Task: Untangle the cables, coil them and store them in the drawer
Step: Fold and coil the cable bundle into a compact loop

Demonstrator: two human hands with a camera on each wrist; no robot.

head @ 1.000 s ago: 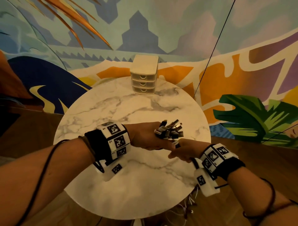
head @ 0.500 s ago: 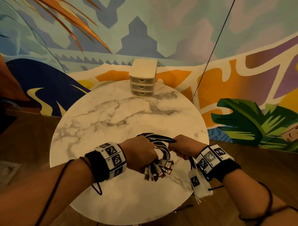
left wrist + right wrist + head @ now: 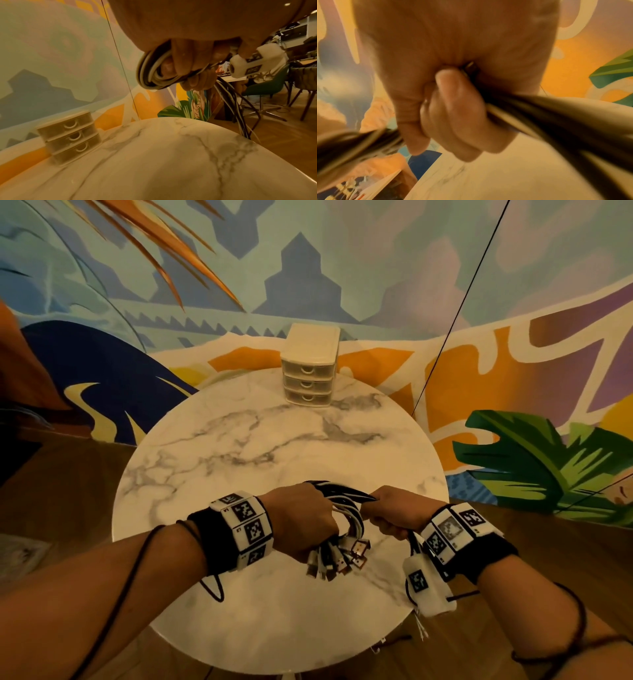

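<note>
My left hand [image 3: 301, 522] has its fingers [image 3: 185, 54] curled round the looped cables [image 3: 346, 508], plugs dangling below; my right hand [image 3: 394, 513] grips the same bundle, above the table [image 3: 274, 446], drawers [image 3: 310, 368] far beyond my fingers.

cables [image 3: 346, 510] blk/wht, looped bundle | drawer unit [image 3: 310, 368] shut, table rear
</note>
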